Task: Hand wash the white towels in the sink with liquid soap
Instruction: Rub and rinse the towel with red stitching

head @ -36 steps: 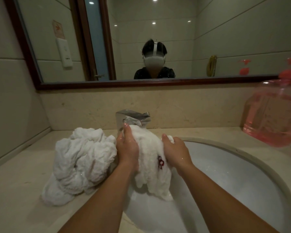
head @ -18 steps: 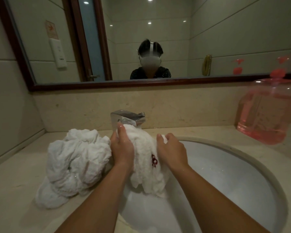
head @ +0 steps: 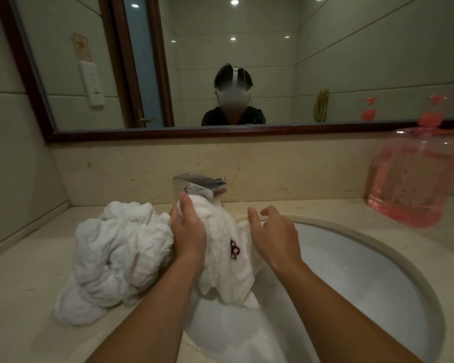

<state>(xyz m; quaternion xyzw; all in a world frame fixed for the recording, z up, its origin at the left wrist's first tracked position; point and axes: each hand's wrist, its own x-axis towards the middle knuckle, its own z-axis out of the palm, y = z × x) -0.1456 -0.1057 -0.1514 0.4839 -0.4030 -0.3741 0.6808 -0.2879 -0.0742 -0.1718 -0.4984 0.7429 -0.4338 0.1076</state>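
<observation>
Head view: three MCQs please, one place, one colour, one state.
1. Where is the crumpled towel pile relative to the sink? A inside it; B on the counter to its left; C draped over the tap.
2. Liquid in the big bottle? A pink; B blue; C green.
3. Right hand versus the hanging towel? A gripping it; B wringing it; C open, fingers off it.
Answers: B, the pile rests on the counter beside the rim. A, pink shows through the clear wall. C, its fingers are spread and hold nothing.
</observation>
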